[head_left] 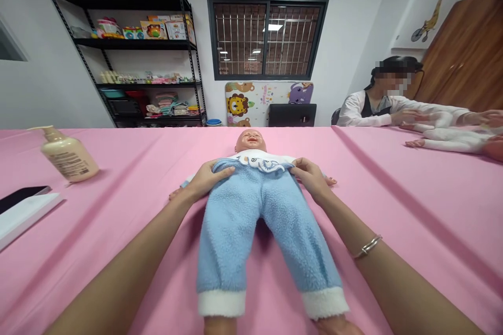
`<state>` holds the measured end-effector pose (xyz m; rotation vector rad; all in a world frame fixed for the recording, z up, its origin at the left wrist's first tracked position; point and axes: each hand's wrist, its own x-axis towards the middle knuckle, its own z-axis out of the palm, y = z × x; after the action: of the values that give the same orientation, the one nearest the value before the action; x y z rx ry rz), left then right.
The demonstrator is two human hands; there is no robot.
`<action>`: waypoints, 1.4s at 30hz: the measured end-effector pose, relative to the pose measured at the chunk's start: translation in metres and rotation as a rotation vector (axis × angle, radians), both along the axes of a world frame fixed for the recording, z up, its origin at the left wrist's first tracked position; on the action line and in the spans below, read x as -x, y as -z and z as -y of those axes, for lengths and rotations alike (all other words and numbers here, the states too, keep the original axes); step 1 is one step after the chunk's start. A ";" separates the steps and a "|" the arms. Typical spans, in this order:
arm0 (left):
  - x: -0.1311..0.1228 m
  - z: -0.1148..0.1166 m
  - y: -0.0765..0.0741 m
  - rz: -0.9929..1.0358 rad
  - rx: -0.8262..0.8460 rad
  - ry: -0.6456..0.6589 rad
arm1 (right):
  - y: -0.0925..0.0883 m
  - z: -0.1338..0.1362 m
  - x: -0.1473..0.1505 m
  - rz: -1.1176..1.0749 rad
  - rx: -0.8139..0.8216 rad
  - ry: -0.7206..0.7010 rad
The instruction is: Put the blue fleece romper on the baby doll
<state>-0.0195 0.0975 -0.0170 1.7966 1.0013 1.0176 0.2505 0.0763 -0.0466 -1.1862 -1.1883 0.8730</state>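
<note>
Bright even indoor light, soft shadow under doll [231, 220], wide-angle curving at edges.

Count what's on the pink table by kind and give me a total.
Dolls: 2 (baby doll, second doll)
Pump bottles: 1 (pump bottle)
Black slabs: 1 (black slab)
White boxes: 1 (white box)
Total: 5

A lotion pump bottle [69, 156] on the pink tablecloth [408, 220], black metal shelving [126, 52] beyond.
</note>
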 end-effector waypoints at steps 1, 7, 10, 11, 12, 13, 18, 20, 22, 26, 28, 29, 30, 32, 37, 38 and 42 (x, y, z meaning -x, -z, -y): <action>-0.003 0.002 0.000 -0.029 -0.027 0.020 | 0.000 0.001 0.004 0.022 -0.016 -0.030; -0.011 0.002 0.003 -0.106 -0.151 0.108 | -0.002 0.005 0.014 0.082 -0.013 -0.185; -0.013 0.000 0.003 -0.066 -0.149 0.055 | -0.007 0.008 0.013 -0.088 -0.002 -0.186; -0.014 0.000 0.002 -0.040 -0.148 0.045 | -0.010 0.009 0.012 -0.173 0.008 -0.189; -0.015 0.000 0.001 -0.018 -0.151 0.039 | -0.013 0.011 0.011 -0.251 0.019 -0.207; -0.017 0.002 0.000 -0.008 -0.159 0.034 | -0.016 0.014 0.010 -0.317 0.033 -0.241; -0.022 0.010 -0.004 -0.057 -0.262 0.001 | -0.032 0.024 0.007 -0.369 0.019 -0.360; -0.023 0.014 -0.006 -0.042 -0.346 -0.014 | -0.036 0.026 0.007 -0.330 -0.032 -0.333; -0.024 0.015 -0.006 -0.042 -0.454 -0.057 | -0.036 0.026 0.009 -0.305 -0.079 -0.288; -0.024 0.011 0.001 -0.128 -0.471 -0.151 | -0.024 0.019 0.016 -0.139 -0.137 -0.154; -0.022 0.006 0.007 -0.198 -0.376 -0.142 | -0.015 0.014 0.019 0.028 -0.121 -0.128; -0.022 0.003 0.010 -0.224 -0.336 -0.133 | -0.011 0.012 0.020 0.115 -0.104 -0.125; -0.021 0.001 0.013 -0.234 -0.303 -0.127 | -0.007 0.010 0.021 0.189 -0.088 -0.120; -0.020 -0.004 0.015 -0.211 -0.242 -0.140 | -0.003 0.005 0.020 0.254 -0.070 -0.081; -0.010 -0.009 0.009 -0.190 -0.111 -0.140 | 0.000 -0.002 0.002 -0.102 -0.021 0.093; -0.005 -0.010 0.006 -0.235 -0.093 -0.102 | 0.001 -0.002 -0.001 -0.130 -0.007 0.090; 0.014 -0.008 -0.003 -0.363 0.003 0.031 | 0.001 0.003 -0.006 0.101 0.044 -0.122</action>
<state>-0.0339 0.1056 -0.0136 2.0317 1.1853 0.6814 0.2563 0.0731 -0.0479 -1.2157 -1.3406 0.9437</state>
